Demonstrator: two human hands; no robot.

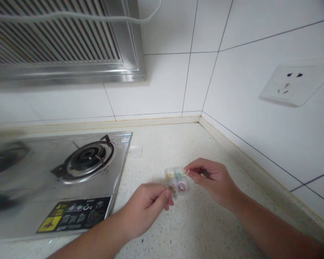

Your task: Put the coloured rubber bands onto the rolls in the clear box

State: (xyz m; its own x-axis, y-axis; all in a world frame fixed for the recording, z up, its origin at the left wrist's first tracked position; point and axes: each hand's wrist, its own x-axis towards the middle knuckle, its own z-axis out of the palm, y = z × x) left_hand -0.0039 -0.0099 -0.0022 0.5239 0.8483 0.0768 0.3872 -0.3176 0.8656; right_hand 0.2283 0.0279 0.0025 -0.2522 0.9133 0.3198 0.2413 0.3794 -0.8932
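Note:
A small clear plastic box point(178, 181) with compartments holding coloured rings is held between both hands above the speckled countertop point(194, 223). My left hand point(145, 207) pinches its near left corner with thumb and fingers closed. My right hand point(212, 180) pinches the box's far right edge with thumb and forefinger, the other fingers curled. A small clear flat piece point(135, 151) lies on the counter beside the stove.
A steel gas stove point(78, 172) with a black burner point(88, 157) fills the left. A range hood point(62, 43) hangs above it. White tiled walls meet in the corner, with a wall socket point(291, 84) at the right.

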